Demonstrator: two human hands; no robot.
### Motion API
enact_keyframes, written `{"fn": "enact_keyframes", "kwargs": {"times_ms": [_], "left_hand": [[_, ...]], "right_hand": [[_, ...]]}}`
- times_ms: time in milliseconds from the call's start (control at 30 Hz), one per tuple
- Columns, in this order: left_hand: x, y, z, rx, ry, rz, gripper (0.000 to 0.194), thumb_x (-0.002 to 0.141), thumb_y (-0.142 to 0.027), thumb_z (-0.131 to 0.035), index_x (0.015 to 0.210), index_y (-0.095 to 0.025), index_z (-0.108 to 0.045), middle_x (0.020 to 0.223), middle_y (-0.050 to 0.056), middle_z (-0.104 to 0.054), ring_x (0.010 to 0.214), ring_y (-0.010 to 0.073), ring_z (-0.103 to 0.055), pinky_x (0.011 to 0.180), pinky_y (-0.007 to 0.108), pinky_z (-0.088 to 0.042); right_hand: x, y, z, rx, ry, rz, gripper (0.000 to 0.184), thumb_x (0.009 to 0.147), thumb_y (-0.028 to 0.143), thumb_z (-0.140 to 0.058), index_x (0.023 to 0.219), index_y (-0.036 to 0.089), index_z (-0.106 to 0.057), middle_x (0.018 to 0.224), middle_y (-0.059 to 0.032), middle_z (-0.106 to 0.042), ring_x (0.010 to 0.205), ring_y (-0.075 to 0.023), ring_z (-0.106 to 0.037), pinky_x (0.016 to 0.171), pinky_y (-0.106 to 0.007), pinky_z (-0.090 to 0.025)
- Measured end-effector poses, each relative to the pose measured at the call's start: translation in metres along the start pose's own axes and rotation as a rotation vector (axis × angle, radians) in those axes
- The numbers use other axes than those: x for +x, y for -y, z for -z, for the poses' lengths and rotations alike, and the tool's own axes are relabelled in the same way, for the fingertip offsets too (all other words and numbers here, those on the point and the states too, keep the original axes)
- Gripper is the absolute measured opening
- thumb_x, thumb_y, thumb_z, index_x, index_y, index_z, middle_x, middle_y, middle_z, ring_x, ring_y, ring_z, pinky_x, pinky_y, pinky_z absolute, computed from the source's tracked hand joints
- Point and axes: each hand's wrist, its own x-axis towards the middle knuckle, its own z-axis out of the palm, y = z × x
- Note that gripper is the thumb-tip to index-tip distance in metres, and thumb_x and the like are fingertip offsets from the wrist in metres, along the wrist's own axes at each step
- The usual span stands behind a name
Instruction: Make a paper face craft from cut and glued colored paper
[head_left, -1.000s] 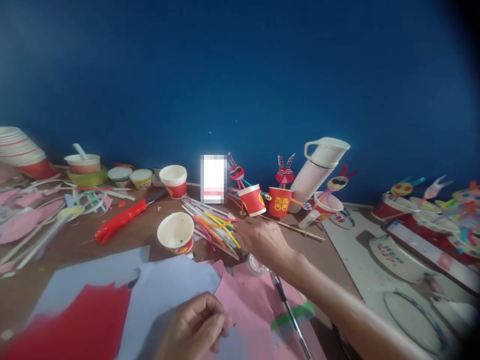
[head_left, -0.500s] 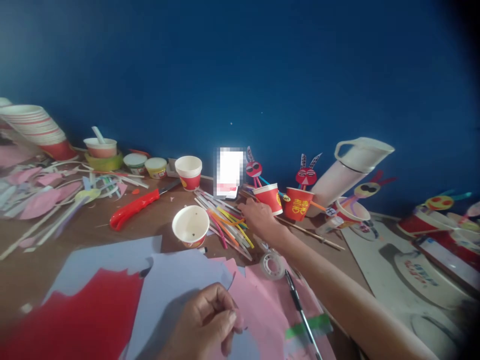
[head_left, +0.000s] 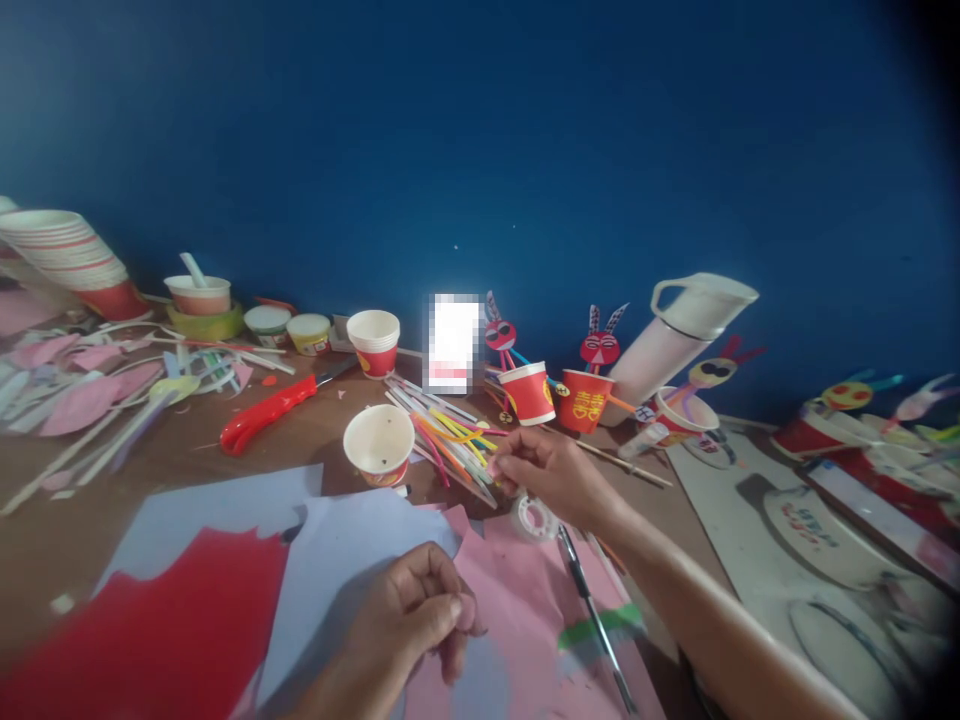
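My left hand (head_left: pixel 420 610) is closed above the pink paper (head_left: pixel 517 590) and pale blue paper (head_left: pixel 337 540), thumb and forefinger pinching what looks like a small pink paper piece (head_left: pixel 466 612). Over the right edge of the coloured straws (head_left: pixel 450 445), my right hand (head_left: pixel 551 475) is held in a pinch; whatever its fingertips hold is too small to name. Just below that hand lies a roll of clear tape (head_left: pixel 534 517). A black pen (head_left: pixel 589 590) rests on the pink paper. Left of the straws stands an open paper cup (head_left: pixel 379 445).
Red paper (head_left: pixel 172 620) lies at front left, beyond it a red-handled knife (head_left: pixel 270 412). Along the blue wall stand stacked cups (head_left: pixel 375 345), a bright phone-like screen (head_left: pixel 454 345), cups with paper figures (head_left: pixel 585 400) and a leaning white jug (head_left: pixel 667 340).
My right hand has drawn back from beside the red cup toward me, to just above the tape roll. My left hand stays pinched in nearly the same place. The view has shifted slightly.
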Motion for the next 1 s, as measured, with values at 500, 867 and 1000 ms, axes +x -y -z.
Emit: {"fn": "enact_keyframes", "kwargs": {"times_ms": [500,867,1000], "left_hand": [[0.002,-0.002,-0.002,0.281,-0.022,0.041,0.017,0.073,-0.030,-0.064,0.077,-0.013,-0.063,0.050,-0.003,-0.055,0.043,0.0086,-0.048,0.041,0.019,-0.034],[-0.006,0.010,-0.009,0.590,-0.007,-0.091,0.021,0.082,-0.032,-0.058,0.088,-0.015,-0.068,0.072,-0.001,-0.061,0.052,0.0065,-0.043,0.047,0.019,-0.035],[-0.008,0.013,-0.011,0.624,-0.013,-0.101,0.023,0.085,-0.033,-0.055,0.094,-0.015,-0.067,0.076,-0.001,-0.061,0.056,0.0075,-0.046,0.051,0.020,-0.039]], "right_hand": [[-0.102,-0.017,-0.045,0.314,-0.020,-0.132,0.015,0.083,0.028,-0.056,0.081,0.019,-0.069,0.067,0.0003,-0.066,0.061,-0.0136,-0.058,0.057,-0.024,-0.041],[-0.125,-0.030,-0.057,-0.012,-0.130,0.006,0.015,0.083,0.013,-0.059,0.086,0.021,-0.071,0.082,-0.0002,-0.072,0.072,-0.0165,-0.063,0.064,-0.026,-0.039],[-0.125,-0.031,-0.059,-0.078,-0.163,0.043,0.015,0.081,0.010,-0.060,0.082,0.021,-0.070,0.077,0.0004,-0.071,0.067,-0.0153,-0.061,0.061,-0.025,-0.038]]}}
